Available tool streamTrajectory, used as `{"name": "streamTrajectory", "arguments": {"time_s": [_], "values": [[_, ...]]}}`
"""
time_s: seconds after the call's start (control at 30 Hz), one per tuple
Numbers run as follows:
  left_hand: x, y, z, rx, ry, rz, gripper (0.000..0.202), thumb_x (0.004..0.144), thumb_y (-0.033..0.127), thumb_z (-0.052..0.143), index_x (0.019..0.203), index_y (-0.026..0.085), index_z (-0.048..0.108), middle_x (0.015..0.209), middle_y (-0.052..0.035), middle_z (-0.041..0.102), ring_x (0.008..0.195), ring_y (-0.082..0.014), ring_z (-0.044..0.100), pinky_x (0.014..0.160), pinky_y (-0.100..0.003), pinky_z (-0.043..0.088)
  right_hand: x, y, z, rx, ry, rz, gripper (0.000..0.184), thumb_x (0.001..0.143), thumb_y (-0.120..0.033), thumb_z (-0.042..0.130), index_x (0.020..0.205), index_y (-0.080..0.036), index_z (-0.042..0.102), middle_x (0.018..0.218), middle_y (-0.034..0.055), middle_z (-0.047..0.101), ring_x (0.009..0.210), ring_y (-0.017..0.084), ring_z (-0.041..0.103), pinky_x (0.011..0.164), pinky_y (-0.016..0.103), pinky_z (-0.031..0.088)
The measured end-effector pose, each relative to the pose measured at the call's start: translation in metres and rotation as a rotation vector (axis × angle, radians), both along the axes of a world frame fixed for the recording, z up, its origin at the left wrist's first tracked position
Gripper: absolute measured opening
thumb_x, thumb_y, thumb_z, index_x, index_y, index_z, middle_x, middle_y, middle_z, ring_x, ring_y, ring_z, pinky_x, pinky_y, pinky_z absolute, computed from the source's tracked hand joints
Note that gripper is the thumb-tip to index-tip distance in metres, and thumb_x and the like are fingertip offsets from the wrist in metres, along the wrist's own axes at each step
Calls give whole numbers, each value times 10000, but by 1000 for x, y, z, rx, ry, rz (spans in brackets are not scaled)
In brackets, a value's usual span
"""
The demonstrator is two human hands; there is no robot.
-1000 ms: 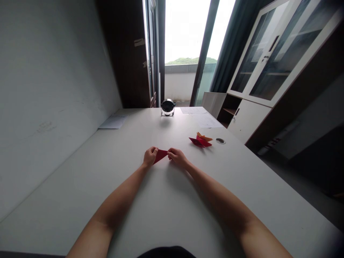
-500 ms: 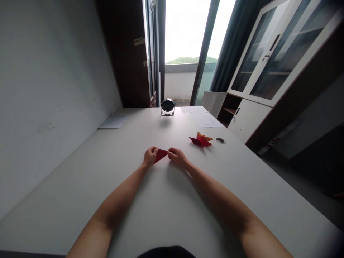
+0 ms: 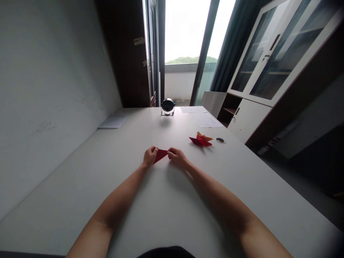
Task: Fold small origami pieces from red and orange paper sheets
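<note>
At mid-table, pinching red paper triangle flat against the surface: left hand and right hand, fingertips closed narrow on its two ends. Probably best: align corners, press crease evenly.

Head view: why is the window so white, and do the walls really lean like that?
In the head view, daylight blows the window out to plain white and leaves the room dim; the wide lens bends the wall and cabinet outward; the red paper, pinched by the left hand and right hand, looks sharp.
</note>
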State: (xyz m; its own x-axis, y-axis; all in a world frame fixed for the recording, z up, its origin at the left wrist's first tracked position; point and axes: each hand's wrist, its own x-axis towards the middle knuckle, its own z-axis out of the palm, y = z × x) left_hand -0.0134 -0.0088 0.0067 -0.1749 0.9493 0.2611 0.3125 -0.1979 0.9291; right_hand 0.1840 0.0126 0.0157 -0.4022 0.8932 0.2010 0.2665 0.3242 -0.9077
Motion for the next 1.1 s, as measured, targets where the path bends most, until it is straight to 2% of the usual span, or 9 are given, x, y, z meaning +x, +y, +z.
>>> {"name": "streamTrajectory", "arguments": {"time_s": [1.1], "values": [[-1,1,-1,7,25,-5,323,870,444,504,734,178,627,675,-15,636,624,-147,544,581,-245,381,1,2,-4,32,-38,-7,215,870,-365,533,793,-195,639,648,-8,654,587,128,556,587,234,403]]}}
